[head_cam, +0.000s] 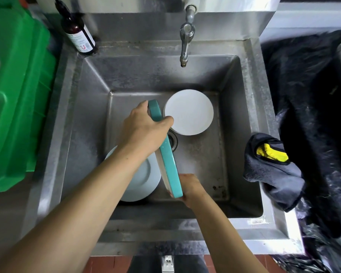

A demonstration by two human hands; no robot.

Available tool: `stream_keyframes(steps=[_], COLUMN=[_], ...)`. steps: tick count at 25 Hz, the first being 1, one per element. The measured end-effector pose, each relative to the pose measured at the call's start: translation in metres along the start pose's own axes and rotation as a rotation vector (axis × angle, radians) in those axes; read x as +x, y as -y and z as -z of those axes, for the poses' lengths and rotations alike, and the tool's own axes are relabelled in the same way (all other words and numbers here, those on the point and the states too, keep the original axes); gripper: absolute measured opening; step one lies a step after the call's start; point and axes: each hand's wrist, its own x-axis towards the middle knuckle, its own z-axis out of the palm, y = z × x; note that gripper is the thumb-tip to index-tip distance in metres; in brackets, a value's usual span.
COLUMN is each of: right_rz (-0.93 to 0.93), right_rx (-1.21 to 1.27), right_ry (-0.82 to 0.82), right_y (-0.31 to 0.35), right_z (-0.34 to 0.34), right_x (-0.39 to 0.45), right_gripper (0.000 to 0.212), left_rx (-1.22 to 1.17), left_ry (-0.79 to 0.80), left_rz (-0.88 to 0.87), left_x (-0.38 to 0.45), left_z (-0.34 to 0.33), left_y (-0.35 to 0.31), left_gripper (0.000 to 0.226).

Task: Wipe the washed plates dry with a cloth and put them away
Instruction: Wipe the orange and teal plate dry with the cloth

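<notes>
Over the steel sink [242, 107] I hold a teal plate [168, 164] on edge, its rim facing me. My left hand [144, 131] grips its far edge, thumb over the rim. My right hand [191, 187] holds its near edge from the right. On the sink floor lie a white plate [191, 112] at the back and a pale blue plate [144, 180] at the front left, partly under my left forearm. A grey cloth with a yellow patch [272, 166] hangs over the sink's right rim.
A tap [186, 42] juts over the back of the basin. A brown pump bottle [78, 34] stands at the back left corner. A green plastic bin [16, 99] is to the left, a black bin bag [313, 99] to the right. The drain [172, 141] sits mid-basin.
</notes>
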Motion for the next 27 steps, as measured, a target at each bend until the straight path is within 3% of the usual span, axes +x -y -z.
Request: stream_keyframes(steps=[7,10,13,17,19,22,25,27], right_rz=[0.227,0.343,0.449,0.538,0.674,0.919,0.743,0.687], right_rx=[0.272,0.183,0.117,-0.074,-0.177,-0.49,-0.909,-1.047], right_ry=[-0.174,-0.284,-0.379,-0.404,-0.543,-0.823,-0.821,-0.723], right_y=[-0.012,-0.015,-0.019,-0.008,-0.002,0.005,-0.001,-0.013], right_z=[0.022,0.03,0.045,0.075,0.095,0.135,0.183,0.202], right_x=[-0.01,-0.019,-0.026,-0.044,-0.054,-0.056,-0.045,-0.036], right_gripper=[0.028,0.019,0.018,0.018,0.022,0.046,0.082,0.088], left_rx=[-0.356,-0.503,-0.483,-0.519,-0.525,-0.522,-0.519,-0.525], left_ry=[-0.083,-0.171,-0.291,-0.278,-0.247,-0.212,-0.195,-0.195], left_rz=[0.148,0.24,0.313,0.236,0.156,0.116,0.124,0.119], left_x=[-0.012,-0.016,-0.02,-0.03,-0.037,-0.041,-0.042,-0.044], left_z=[0.008,-0.001,-0.01,-0.013,-0.013,-0.013,-0.014,-0.014], left_y=[0.041,0.045,0.045,0.039,0.035,0.034,0.033,0.032], left_gripper=[0.003,0.019,0.047,0.052,0.051,0.05,0.048,0.046])
